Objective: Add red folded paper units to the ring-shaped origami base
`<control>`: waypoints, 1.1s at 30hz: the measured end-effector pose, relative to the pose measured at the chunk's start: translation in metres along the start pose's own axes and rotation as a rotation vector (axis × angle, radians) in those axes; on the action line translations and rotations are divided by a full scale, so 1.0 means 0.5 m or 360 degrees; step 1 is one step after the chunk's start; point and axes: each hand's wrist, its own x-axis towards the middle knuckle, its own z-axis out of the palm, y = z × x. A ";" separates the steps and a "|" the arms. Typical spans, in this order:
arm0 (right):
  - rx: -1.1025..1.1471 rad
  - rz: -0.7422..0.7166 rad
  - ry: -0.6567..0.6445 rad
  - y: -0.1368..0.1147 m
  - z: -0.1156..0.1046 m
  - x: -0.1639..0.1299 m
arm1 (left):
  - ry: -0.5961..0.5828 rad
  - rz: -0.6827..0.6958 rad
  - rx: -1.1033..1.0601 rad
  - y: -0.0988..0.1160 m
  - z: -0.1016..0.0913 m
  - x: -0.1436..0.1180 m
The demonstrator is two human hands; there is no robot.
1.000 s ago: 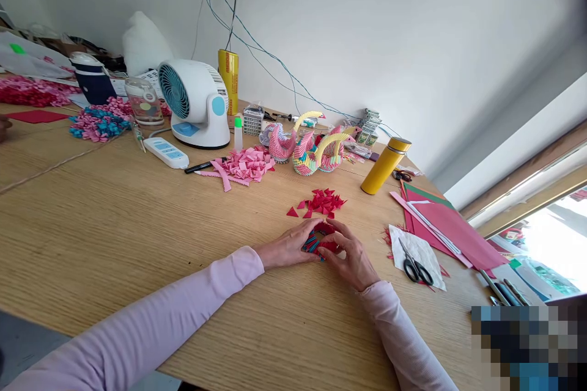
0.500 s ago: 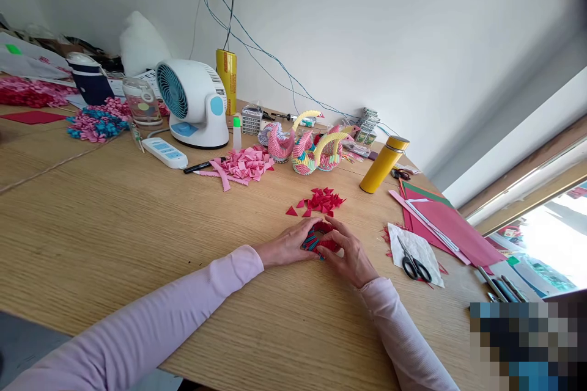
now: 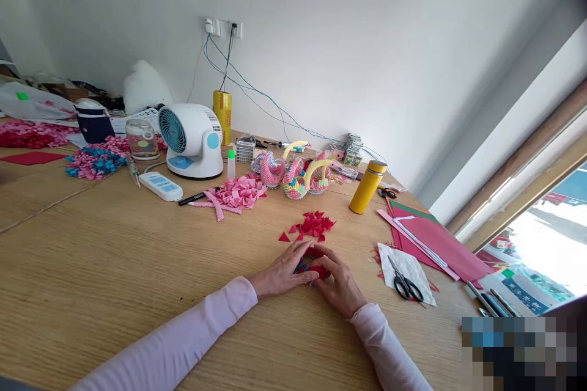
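Between my two hands is a small ring of folded paper pieces (image 3: 302, 266), red and blue, largely covered by my fingers. My left hand (image 3: 285, 271) curls around its left side, thumb along the near edge. From the right, my right hand (image 3: 338, 278) grips the opposite side with fingers over the rim. Just beyond the ring lies a pile of red folded paper triangles (image 3: 315, 224), with a few loose ones at its left. Farther back stand finished paper swans (image 3: 296, 178) in pink, yellow and white. Left of them is a heap of pink paper pieces (image 3: 241, 192).
A white fan (image 3: 192, 140) and a power strip (image 3: 160, 186) stand at the back left. A yellow bottle (image 3: 367, 187) is at the back right. Black scissors (image 3: 405, 284) rest on a white tissue (image 3: 424, 289), beside red paper sheets (image 3: 440, 238).
The view has tilted up, so everything sits lower. My left thumb has come across the ring's near side, and my right fingers have shifted on the rim. Both hands still hold the ring.
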 end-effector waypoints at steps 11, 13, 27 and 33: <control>0.0201 0.0094 0.0177 -0.010 0.037 -0.017 | 0.0066 0.0101 0.0258 -0.008 0.010 -0.017; 0.0242 0.0089 0.0169 -0.015 0.039 -0.019 | 0.0003 0.0095 0.0247 -0.005 0.008 -0.020; 0.0111 0.0172 0.0045 -0.019 0.021 -0.027 | -0.0025 0.0028 -0.0157 0.008 -0.004 -0.007; 0.0052 0.0164 0.0037 -0.019 0.017 -0.023 | -0.0032 0.0024 -0.0201 0.015 -0.022 -0.002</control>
